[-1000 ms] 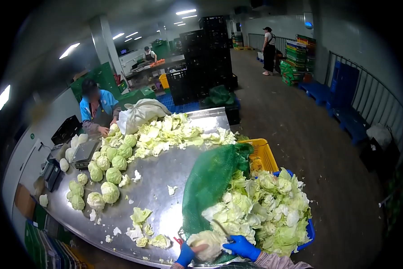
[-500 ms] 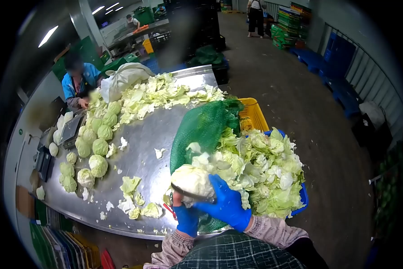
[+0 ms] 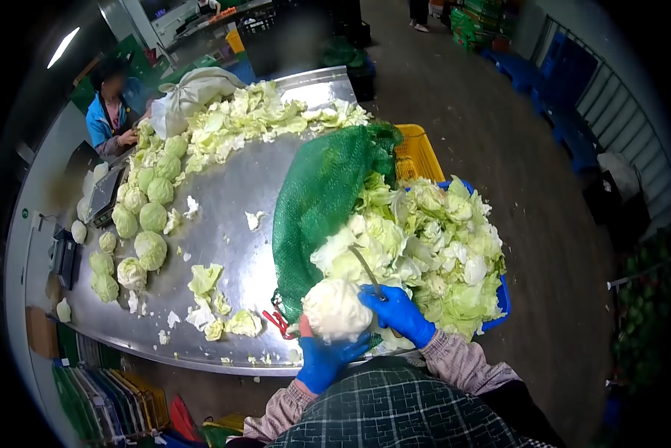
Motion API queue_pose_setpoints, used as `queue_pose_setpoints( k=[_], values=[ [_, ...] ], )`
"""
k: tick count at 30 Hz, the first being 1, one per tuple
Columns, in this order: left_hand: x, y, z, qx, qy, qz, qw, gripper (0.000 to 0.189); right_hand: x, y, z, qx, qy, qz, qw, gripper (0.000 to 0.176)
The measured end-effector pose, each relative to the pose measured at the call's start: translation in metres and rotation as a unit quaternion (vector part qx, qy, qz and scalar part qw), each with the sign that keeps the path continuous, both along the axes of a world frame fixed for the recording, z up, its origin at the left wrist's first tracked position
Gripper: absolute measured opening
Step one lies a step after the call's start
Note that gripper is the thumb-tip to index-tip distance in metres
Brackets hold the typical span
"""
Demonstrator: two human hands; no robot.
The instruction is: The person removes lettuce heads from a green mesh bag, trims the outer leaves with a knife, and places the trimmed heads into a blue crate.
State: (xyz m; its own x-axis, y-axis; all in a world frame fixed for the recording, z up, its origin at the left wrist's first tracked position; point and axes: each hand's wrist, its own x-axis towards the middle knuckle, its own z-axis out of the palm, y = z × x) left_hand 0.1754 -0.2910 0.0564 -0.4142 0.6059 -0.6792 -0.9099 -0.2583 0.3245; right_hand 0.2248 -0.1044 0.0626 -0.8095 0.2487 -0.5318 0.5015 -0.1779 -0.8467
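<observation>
A trimmed pale cabbage [image 3: 337, 310] rests in my left hand [image 3: 326, 363], which wears a blue glove with the thumb bare and cups it from below. My right hand [image 3: 400, 313], also blue-gloved, grips a knife [image 3: 364, 263] with a thin, curved blade pointing up and away. The right fingers are beside the cabbage's right side. Just beyond lies a green mesh bag [image 3: 317, 198] on the metal table, with a red tie [image 3: 278, 322] near its close end. To the right, loose cabbage leaves [image 3: 447, 257] are heaped over a blue crate [image 3: 506, 297].
Several whole cabbages [image 3: 150, 250] line the table's left side near a scale [image 3: 108, 196]. More leaves [image 3: 238, 123] and a white sack [image 3: 194, 97] lie at the far end, where a co-worker [image 3: 111, 112] stands. A yellow crate [image 3: 422, 149] is beyond the blue one.
The knife has come off the cabbage, and its blade now points up in my right hand. My left hand has shifted beneath the cabbage. The view has tilted down.
</observation>
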Motion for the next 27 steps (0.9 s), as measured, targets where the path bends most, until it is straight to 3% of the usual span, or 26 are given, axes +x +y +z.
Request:
queue_pose_setpoints(
  k=[2,3,6,7,8,9,11,13,16,17,18,20,21,27],
  values=[
    [0.004,-0.007,-0.030,-0.014,-0.077,-0.043,0.996,0.095,0.004,0.000,-0.027,-0.002,0.013,-0.021,1.000,0.050],
    [0.006,-0.017,-0.041,0.044,-0.078,-0.057,0.994,0.086,0.005,0.000,-0.039,-0.010,0.008,-0.035,0.999,0.049],
    [0.006,-0.040,-0.014,-0.137,0.102,-0.184,0.968,0.073,0.006,-0.002,-0.053,0.006,0.018,-0.066,0.998,0.052],
    [0.006,-0.045,-0.009,-0.233,0.287,-0.167,0.914,0.057,0.002,-0.003,-0.057,0.024,0.026,-0.067,0.997,0.053],
    [-0.001,-0.050,-0.017,-0.355,0.486,-0.164,0.782,0.072,-0.002,-0.005,-0.059,0.042,0.034,-0.068,0.996,0.054],
    [-0.018,-0.050,-0.021,-0.364,0.635,-0.136,0.668,0.080,-0.003,-0.006,-0.061,0.063,0.051,-0.054,0.995,0.057],
    [-0.053,-0.037,-0.021,-0.301,0.732,-0.142,0.595,0.092,-0.011,-0.006,-0.060,0.138,0.072,-0.024,0.988,0.057],
    [-0.075,-0.029,-0.045,-0.173,0.653,-0.213,0.706,0.102,-0.015,-0.010,-0.061,0.187,0.103,-0.032,0.976,0.053],
    [-0.069,-0.019,-0.050,-0.285,0.691,-0.224,0.626,0.108,0.010,-0.008,-0.047,0.276,0.128,-0.034,0.952,0.049],
    [-0.062,-0.011,-0.057,-0.308,0.636,-0.194,0.680,0.114,0.021,-0.013,-0.047,0.337,0.182,-0.030,0.923,0.048],
    [-0.058,-0.004,-0.062,-0.327,0.645,-0.179,0.667,0.115,0.031,-0.016,-0.045,0.372,0.124,0.024,0.920,0.051],
    [-0.055,0.011,-0.056,-0.359,0.665,-0.158,0.636,0.117,0.039,-0.025,-0.048,0.406,0.179,0.028,0.896,0.056],
    [-0.056,0.013,-0.050,-0.359,0.705,-0.180,0.585,0.119,0.039,-0.026,-0.050,0.417,0.170,0.024,0.892,0.057],
    [-0.059,0.013,-0.046,-0.314,0.729,-0.210,0.571,0.123,0.030,-0.030,-0.052,0.458,0.138,0.013,0.878,0.060]
  ],
)
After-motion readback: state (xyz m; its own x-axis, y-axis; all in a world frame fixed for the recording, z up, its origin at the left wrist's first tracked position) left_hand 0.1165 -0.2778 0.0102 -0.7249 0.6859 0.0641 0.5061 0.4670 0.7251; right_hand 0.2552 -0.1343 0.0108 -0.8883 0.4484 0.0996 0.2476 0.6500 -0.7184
